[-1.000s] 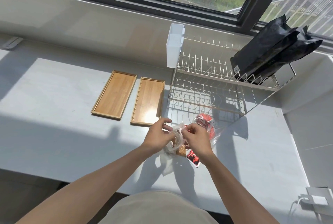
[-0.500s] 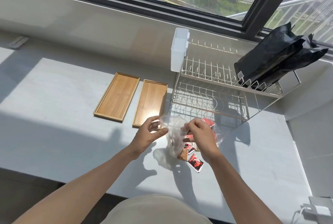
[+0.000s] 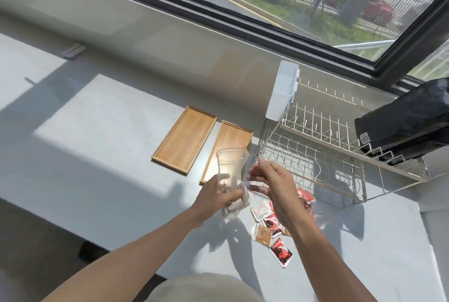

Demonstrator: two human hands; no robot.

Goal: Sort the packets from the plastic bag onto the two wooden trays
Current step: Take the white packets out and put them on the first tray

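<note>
My left hand (image 3: 216, 198) grips a clear plastic bag (image 3: 230, 165) by its lower part, mouth up, over the near end of the right wooden tray (image 3: 234, 136). The left wooden tray (image 3: 185, 139) lies beside it, bare. My right hand (image 3: 274, 185) hovers just right of the bag, fingers spread, holding nothing I can see. Several small packets lie loose on the counter under and near my right wrist: a white packet (image 3: 260, 209), a brown packet (image 3: 263, 235) and a red-and-black packet (image 3: 280, 252). A second clear bag with red packets (image 3: 307, 200) lies behind my right hand.
A wire dish rack (image 3: 323, 151) stands right of the trays, with a white cutlery holder (image 3: 283, 90) on its corner and black bags (image 3: 408, 119) on its top shelf. The grey counter (image 3: 97, 156) ends at the wall and window behind. A small grey object (image 3: 73, 50) lies far left.
The bag has been lifted and upended, and packets have spilled onto the counter. My right hand has let go of the bag and opened. The camera has turned left.
</note>
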